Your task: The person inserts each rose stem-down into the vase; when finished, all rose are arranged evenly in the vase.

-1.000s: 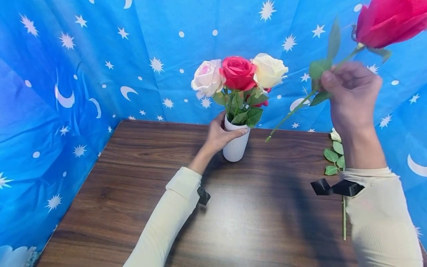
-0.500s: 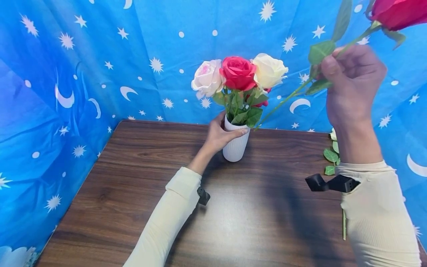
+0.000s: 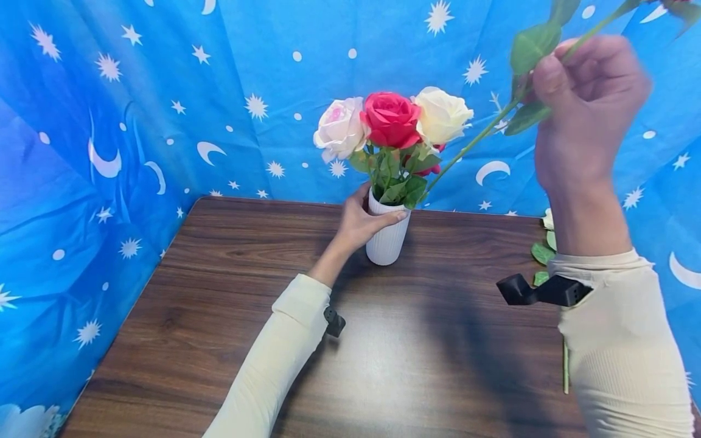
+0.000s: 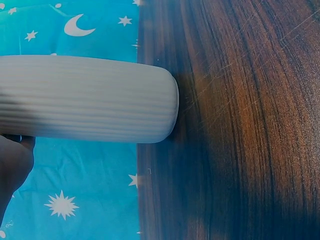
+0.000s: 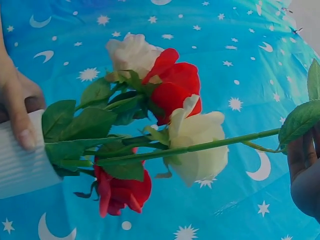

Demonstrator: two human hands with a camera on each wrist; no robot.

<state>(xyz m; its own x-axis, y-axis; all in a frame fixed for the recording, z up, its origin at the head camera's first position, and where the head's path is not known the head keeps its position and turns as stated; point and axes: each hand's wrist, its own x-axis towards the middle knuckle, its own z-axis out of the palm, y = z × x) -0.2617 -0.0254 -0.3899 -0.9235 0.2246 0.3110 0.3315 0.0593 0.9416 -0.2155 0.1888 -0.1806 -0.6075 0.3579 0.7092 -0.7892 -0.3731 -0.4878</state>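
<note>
My left hand grips the white ribbed vase near its rim, thumb across the front. In the vase stand a pinkish-white rose, a red rose and a cream rose; a lower red rose shows in the right wrist view. Raised at the upper right, my right hand pinches a long-stemmed red rose by its leafy green stem. Its bloom is almost wholly out of frame. The stem slants down, its lower end at the leaves by the vase mouth; I cannot tell whether it is inside.
Another stem with green leaves and a whitish bloom lies on the table's right side, partly behind my right forearm. A blue cloth with stars and moons hangs behind the dark wooden table.
My right hand has risen and shifted slightly right, carrying the red bloom out of the top right. The stem's lower end has moved left and up to the vase's leaves. The left hand stays put.
</note>
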